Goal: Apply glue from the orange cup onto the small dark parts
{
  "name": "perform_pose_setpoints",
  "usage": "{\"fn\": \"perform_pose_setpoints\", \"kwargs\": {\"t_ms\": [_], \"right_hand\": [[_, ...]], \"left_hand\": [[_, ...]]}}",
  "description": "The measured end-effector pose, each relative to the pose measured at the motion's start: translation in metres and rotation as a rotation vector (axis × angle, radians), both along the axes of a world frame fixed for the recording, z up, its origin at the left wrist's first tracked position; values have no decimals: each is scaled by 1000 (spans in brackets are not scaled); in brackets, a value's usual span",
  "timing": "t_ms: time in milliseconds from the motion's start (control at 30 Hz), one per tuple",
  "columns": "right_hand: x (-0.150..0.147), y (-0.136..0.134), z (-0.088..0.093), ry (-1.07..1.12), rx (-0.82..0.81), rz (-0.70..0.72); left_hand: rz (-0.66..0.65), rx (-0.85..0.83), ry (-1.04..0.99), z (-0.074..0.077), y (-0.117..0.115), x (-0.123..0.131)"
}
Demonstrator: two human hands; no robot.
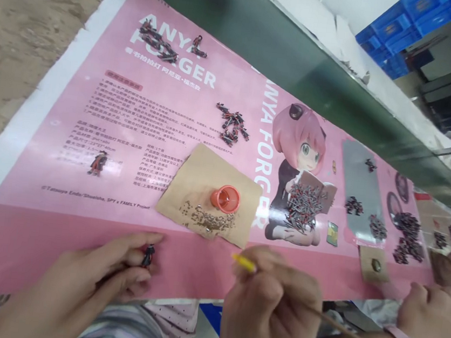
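Pink poster [92, 121] covering the bench, cardboard square [207, 188] and orange cap [226, 199] mid-bench. Near edge: left hand [86, 278] pinching small dark part [147, 256], right hand [270, 310] clamped on thin brush [244, 262]. Dabbing stage, seemingly; steady tip-to-part contact needed.

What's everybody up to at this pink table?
A person's left hand pinches a small dark part while the right hand holds a thin brush near it. An orange cap sits on brown paper, with piles of small parts across the pink poster. A co-worker's hands are alongside.
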State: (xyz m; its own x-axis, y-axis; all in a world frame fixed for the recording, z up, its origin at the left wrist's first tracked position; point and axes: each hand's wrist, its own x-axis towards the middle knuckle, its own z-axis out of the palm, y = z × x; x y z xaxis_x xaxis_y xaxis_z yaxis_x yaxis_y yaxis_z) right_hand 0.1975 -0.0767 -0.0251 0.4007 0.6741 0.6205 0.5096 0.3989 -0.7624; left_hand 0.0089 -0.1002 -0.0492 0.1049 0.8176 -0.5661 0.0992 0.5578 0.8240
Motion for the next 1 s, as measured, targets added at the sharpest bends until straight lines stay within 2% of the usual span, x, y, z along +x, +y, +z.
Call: {"fn": "perform_pose_setpoints", "kwargs": {"t_ms": [100,167,267,400,600,700,833,900,1000], "right_hand": [[-29,-18,-7,185,-122,104],[-41,-26,-13,161,-198,131],[-43,-32,-20,55,-254,194],[-37,-35,-23,-18,-274,263],[-38,-36,-28,10,-262,279],[-38,-35,-28,-1,-274,274],[-33,-34,-23,-62,-313,293],[-30,-35,-21,-105,-350,304],[-26,-36,-18,-139,-375,323]], "left_hand": [[-112,52,-100,-7,2,-11],[-179,99,-123,-6,5,-15],[-221,130,-31,0,11,-14],[-181,135,166,1,8,-6],[-117,157,199,-5,-5,-1],[-100,148,161,0,1,-2],[-145,181,-39,10,14,-4],[-152,189,-117,12,17,-5],[-158,196,-118,11,18,-8]]}}
